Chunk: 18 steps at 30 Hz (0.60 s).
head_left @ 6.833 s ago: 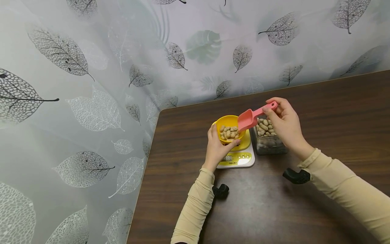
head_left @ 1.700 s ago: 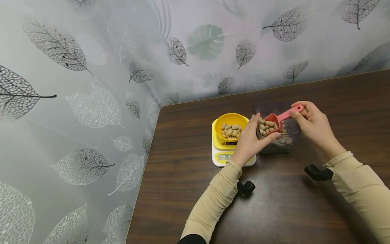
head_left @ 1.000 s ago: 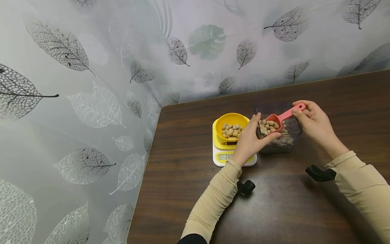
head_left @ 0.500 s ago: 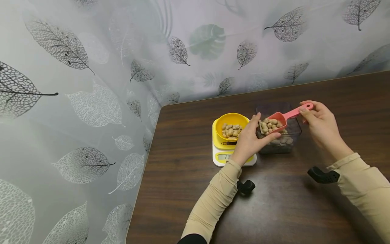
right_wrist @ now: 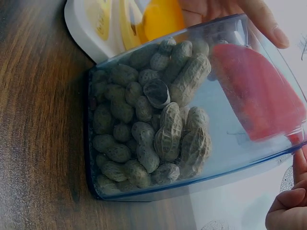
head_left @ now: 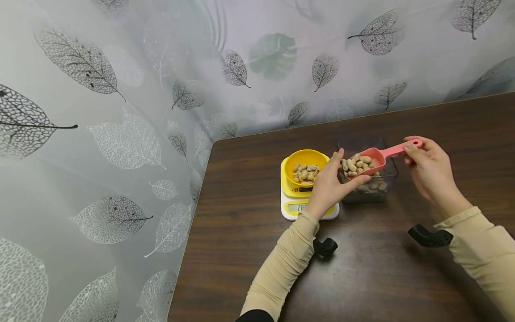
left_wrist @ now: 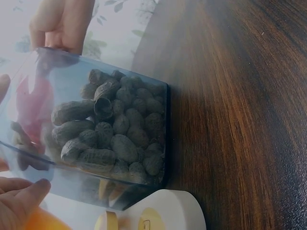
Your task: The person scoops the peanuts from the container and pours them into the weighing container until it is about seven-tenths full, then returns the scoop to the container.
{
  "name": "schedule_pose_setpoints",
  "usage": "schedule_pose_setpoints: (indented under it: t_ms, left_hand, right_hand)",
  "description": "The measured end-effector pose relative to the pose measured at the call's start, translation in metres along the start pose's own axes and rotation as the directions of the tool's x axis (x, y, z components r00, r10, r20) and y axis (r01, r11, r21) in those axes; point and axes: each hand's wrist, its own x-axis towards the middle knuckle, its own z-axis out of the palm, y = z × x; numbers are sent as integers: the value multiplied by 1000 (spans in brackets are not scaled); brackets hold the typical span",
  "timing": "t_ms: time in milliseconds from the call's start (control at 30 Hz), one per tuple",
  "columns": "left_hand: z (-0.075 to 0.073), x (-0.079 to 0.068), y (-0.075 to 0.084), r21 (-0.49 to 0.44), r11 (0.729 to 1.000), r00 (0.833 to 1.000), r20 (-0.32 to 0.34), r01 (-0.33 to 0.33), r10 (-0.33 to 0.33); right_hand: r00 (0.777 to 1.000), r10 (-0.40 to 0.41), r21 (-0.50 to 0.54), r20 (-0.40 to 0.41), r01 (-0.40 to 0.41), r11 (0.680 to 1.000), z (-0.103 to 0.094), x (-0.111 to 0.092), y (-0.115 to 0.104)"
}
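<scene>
My right hand [head_left: 430, 172] pinches the handle of a pink scoop [head_left: 376, 156] between thumb and fingers. Peanuts [head_left: 354, 163] in their shells fill the scoop, which tilts over the mouth of a clear plastic container [head_left: 364, 197]. Through the wall in the right wrist view, the scoop [right_wrist: 261, 91] shows above the heap of peanuts [right_wrist: 144, 120]. My left hand [head_left: 330, 184] holds the container's left side at the rim, thumb along the front and fingers toward the back. To the left, a yellow bowl [head_left: 293, 162] of peanuts sits on a kitchen scale [head_left: 286, 200], partly hidden by my left hand.
The scale stands right beside the container on a dark wooden table [head_left: 241, 223]. Behind and to the left rises a wall [head_left: 132, 134] with a leaf pattern. A black wrist mount [head_left: 325, 247] sticks out below my left wrist, another [head_left: 430, 237] below my right.
Earlier the scoop was at the bowl, with my left hand on the bowl; then both moved to the container. Over the last second the scoop has drawn right and up, loaded with peanuts.
</scene>
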Motion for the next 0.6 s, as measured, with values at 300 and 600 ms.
schedule_pose_setpoints:
  t_ms: [300, 600]
  left_hand:
    - [1, 0, 0, 3, 1000, 1000, -3, 1, -1]
    - [1, 0, -1, -15, 1000, 1000, 3, 11, -11]
  right_hand:
    - [1000, 0, 143, -16, 2, 990, -5, -4, 2]
    - [1000, 26, 238, -13, -22, 971, -8, -5, 4]
